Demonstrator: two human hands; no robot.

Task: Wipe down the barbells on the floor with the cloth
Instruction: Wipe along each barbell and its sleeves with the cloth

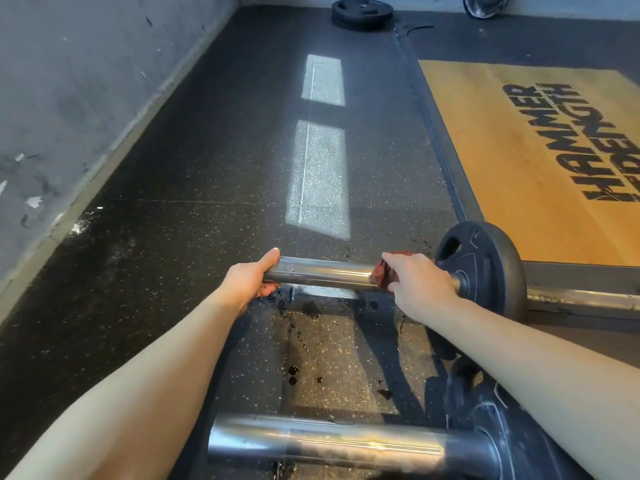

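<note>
A barbell lies across the floor with its chrome sleeve (329, 273) pointing left and a black plate (483, 268) on it. My left hand (251, 280) grips the sleeve's free end, thumb on top. My right hand (417, 280) holds a dark red cloth (379, 277) wrapped on the sleeve just left of the plate. A second barbell's chrome sleeve (346, 443) lies nearer me at the bottom, with a black plate (485, 403) beside it under my right forearm.
A wooden lifting platform (519, 161) with a metal frame sits at the right. Grey wall (69, 98) runs along the left. A black plate (362, 13) lies at the far end. Dark wet spots (294, 370) mark the speckled rubber floor between the bars.
</note>
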